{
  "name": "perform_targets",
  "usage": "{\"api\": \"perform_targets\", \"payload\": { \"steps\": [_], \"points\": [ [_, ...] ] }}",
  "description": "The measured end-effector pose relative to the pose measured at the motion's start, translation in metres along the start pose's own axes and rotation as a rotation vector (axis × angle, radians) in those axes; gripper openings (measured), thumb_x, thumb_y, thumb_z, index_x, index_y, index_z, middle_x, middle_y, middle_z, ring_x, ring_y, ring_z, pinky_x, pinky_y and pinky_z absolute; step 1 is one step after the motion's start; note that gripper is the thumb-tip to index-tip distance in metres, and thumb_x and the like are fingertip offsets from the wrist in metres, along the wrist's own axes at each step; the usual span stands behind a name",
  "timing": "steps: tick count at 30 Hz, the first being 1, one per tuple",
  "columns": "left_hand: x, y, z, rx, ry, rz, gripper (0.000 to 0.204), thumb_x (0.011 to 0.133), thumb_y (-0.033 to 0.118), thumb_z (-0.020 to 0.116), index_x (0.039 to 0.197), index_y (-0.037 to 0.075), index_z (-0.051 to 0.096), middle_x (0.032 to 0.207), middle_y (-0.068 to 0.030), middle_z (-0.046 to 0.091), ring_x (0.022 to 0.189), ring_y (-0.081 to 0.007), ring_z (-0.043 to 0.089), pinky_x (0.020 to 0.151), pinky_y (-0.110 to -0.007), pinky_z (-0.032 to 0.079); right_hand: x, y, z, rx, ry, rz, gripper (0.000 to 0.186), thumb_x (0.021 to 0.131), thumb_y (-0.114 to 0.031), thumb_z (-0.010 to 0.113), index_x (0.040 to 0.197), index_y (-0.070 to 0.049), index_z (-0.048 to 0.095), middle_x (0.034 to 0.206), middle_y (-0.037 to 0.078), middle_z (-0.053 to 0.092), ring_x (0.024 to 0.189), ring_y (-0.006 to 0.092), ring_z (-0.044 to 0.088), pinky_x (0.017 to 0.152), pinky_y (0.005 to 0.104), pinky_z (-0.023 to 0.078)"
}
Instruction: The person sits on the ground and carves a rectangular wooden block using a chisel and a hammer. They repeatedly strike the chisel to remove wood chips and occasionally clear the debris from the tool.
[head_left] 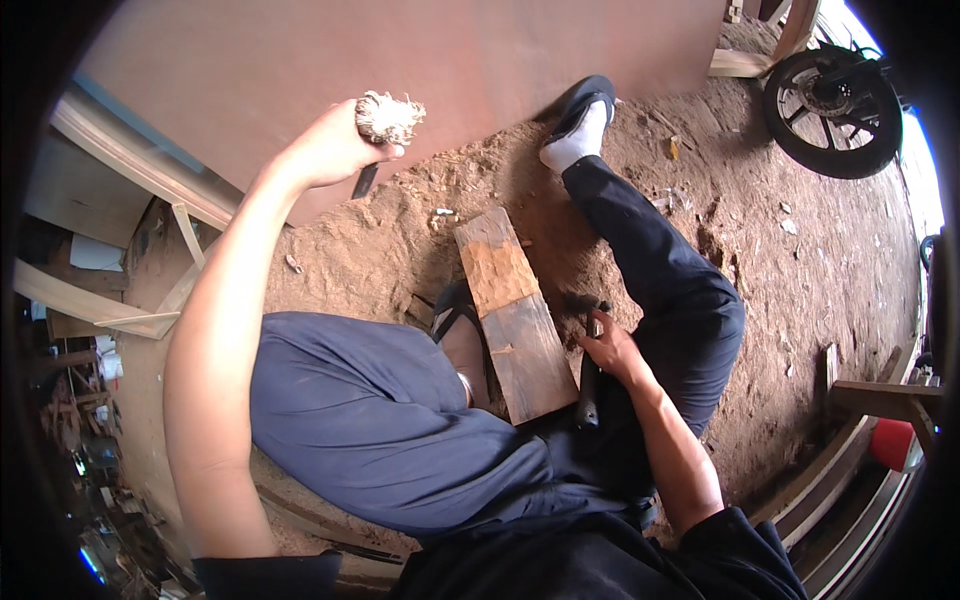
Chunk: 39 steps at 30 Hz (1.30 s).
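Observation:
My left hand (335,150) is raised over the ground at the upper left, closed around a chisel (388,118). The chisel's pale handle end is frayed like a brush, and its dark blade pokes out below my fingers. Low beside my right thigh, my right hand (615,350) grips a dark hammer (589,395), its handle end pointing back toward me. A wooden board (535,365) slants between my legs, resting near my lap. Its far half has a lighter, chipped surface with shallow gouges; the near half is grey-brown. Neither tool touches the board.
A large brown panel (430,60) stands ahead. My sandalled foot (580,130) rests near its base on sandy ground (780,280) with scattered chips. At upper right is a motorcycle wheel (833,112). Timber frames (140,165) stand left, and wooden beams (830,480) lie lower right beside a red container (893,443).

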<state>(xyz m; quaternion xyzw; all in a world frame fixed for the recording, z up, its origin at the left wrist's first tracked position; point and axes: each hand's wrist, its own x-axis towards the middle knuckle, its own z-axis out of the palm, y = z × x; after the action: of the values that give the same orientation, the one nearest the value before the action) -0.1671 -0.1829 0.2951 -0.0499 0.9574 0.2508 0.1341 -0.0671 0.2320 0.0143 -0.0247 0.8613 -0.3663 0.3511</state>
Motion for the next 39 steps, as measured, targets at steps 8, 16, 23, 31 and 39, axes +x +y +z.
{"api": "perform_targets", "payload": {
  "steps": [8,16,23,31,39],
  "points": [
    [0.013,-0.013,0.001,0.065,-0.024,0.028,0.049,0.089,0.019,0.077,0.132,0.003,0.058,0.124,-0.013,0.069,0.121,-0.0238,0.062,0.108,-0.04,0.046,-0.121,-0.104,-0.074,0.588,-0.635,-0.596,0.032,0.085,-0.014,0.073,0.114,-0.002,0.073,0.105,0.016,0.071,0.085,0.0265,0.067,0.076,0.0376,0.054],
    [0.009,0.007,0.002,0.101,-0.047,0.062,0.045,0.089,0.02,0.078,0.128,0.003,0.061,0.124,-0.0135,0.069,0.12,-0.0247,0.063,0.106,-0.041,0.047,-0.185,-0.192,-0.051,0.765,-1.488,-0.979,0.022,0.089,-0.016,0.075,0.105,-0.001,0.074,0.099,0.019,0.072,0.085,0.0313,0.07,0.075,0.0378,0.056],
    [0.012,0.012,0.004,0.082,-0.028,0.124,0.046,0.089,0.019,0.078,0.128,0.002,0.06,0.123,-0.0136,0.069,0.119,-0.0258,0.063,0.106,-0.041,0.048,-0.185,-0.208,-0.057,0.72,-1.389,-1.074,0.018,0.092,-0.017,0.077,0.097,0.0,0.075,0.095,0.021,0.073,0.086,0.0355,0.072,0.074,0.0379,0.057],
    [0.02,0.005,0.005,0.096,-0.011,0.219,0.042,0.089,0.026,0.079,0.124,0.006,0.066,0.111,-0.0092,0.073,0.108,-0.0209,0.067,0.103,-0.043,0.05,-0.208,-0.208,-0.069,1.582,-1.015,-0.747,0.026,0.089,-0.018,0.08,0.103,0.002,0.071,0.103,0.012,0.073,0.095,0.0188,0.07,0.087,0.0307,0.054],
    [0.009,-0.011,-0.003,0.226,-0.081,0.333,0.035,0.09,0.029,0.077,0.11,0.004,0.064,0.103,-0.0102,0.068,0.101,-0.0228,0.063,0.095,-0.038,0.049,-0.056,-0.211,-0.06,1.779,-0.346,-0.688,0.04,0.095,-0.045,0.065,0.124,-0.017,0.062,0.12,-0.002,0.062,0.11,0.0127,0.056,0.099,0.0292,0.044]
  ]
}}
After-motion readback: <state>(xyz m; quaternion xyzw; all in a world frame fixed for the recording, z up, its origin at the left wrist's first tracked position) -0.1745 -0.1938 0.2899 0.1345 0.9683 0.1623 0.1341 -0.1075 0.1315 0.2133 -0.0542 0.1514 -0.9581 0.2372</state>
